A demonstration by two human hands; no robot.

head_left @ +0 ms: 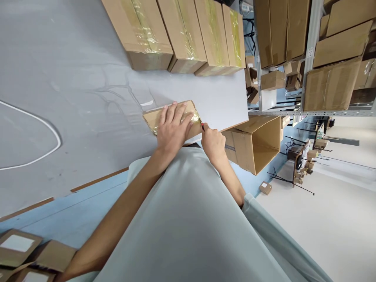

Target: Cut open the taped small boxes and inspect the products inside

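A small cardboard box (152, 117) with clear tape across it lies on the grey table near its front edge. My left hand (173, 127) rests on top of this box, fingers stretched out and lying flat. At the box's right end, my right hand (214, 144) is closed around a red box cutter (202, 126). Most of the cutter is hidden in the fist, and its tip meets the taped edge of the box.
Several large taped cartons (188, 35) stand in a row at the table's back. A big open carton (252, 145) sits right of the table. Shelves (308, 55) with cartons rise beyond. A white cable (55, 135) curves across the table's left. Smaller boxes (20, 244) lie lower left.
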